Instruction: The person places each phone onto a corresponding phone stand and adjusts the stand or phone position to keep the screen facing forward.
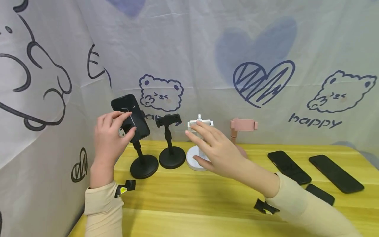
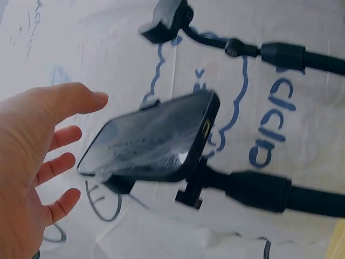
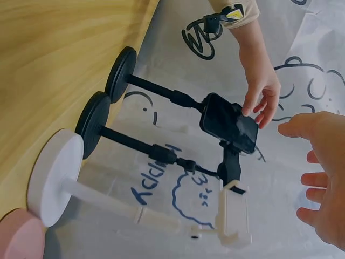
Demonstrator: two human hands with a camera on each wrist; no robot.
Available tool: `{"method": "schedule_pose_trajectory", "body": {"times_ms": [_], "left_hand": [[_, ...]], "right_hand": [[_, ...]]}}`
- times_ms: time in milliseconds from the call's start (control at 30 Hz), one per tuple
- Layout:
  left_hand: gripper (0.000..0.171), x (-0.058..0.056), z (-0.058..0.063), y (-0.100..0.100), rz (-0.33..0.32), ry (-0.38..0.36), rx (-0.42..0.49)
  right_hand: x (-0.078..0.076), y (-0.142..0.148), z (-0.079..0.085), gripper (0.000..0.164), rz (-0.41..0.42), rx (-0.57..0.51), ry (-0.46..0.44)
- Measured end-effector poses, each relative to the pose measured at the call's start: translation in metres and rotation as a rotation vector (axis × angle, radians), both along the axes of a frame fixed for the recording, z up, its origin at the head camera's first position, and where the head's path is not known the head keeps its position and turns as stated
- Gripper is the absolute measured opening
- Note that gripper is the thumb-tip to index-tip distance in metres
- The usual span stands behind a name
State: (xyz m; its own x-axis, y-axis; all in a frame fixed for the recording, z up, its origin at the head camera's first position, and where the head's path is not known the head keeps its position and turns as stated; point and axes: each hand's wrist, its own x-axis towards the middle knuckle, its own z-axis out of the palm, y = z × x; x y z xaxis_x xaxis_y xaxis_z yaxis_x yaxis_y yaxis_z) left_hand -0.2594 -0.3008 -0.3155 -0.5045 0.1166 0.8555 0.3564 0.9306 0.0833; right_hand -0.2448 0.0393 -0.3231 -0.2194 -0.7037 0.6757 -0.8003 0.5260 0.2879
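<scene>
A black phone (image 1: 139,120) sits tilted in the clamp of the leftmost black stand (image 1: 144,166). Just beside it, the left hand (image 1: 109,133) has thumb and fingers parted, gripping nothing. The right hand (image 1: 217,148), fingers loosely spread and likewise without a hold, hovers before the white stand (image 1: 193,157) (a second black stand (image 1: 172,157) lies between).

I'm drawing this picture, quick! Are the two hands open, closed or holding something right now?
Left hand: open, holding nothing, near the phone on its black stand.
Right hand: open, holding nothing.
</scene>
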Motion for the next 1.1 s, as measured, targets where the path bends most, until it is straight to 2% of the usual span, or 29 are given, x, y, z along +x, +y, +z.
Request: {"method": "schedule_pose_trajectory", "body": {"times_ms": [233,400,567,700,900,1100], "left_hand": [[0.05,-0.002,0.0,0.021,-0.043,0.05,-0.085],[0.05,-0.005,-0.004,0.033,-0.045,0.062,-0.134],[0.048,-0.008,-0.008,0.041,-0.041,0.069,-0.167],[0.049,-0.01,-0.011,0.047,-0.04,0.072,-0.153],[0.05,-0.015,-0.014,0.051,-0.025,0.068,-0.109],[0.052,-0.02,-0.02,0.055,-0.003,0.056,-0.096]], "right_hand": [[0.008,0.027,-0.008,0.071,0.009,-0.051,-0.021],[0.015,0.045,-0.017,0.053,-0.006,-0.069,-0.078],[0.022,0.063,-0.025,0.054,-0.031,-0.094,-0.127],[0.029,0.077,-0.028,0.056,-0.084,-0.105,-0.152],[0.036,0.092,-0.029,0.059,-0.125,-0.148,-0.115],[0.04,0.112,-0.032,0.062,-0.206,-0.143,-0.166]]}}
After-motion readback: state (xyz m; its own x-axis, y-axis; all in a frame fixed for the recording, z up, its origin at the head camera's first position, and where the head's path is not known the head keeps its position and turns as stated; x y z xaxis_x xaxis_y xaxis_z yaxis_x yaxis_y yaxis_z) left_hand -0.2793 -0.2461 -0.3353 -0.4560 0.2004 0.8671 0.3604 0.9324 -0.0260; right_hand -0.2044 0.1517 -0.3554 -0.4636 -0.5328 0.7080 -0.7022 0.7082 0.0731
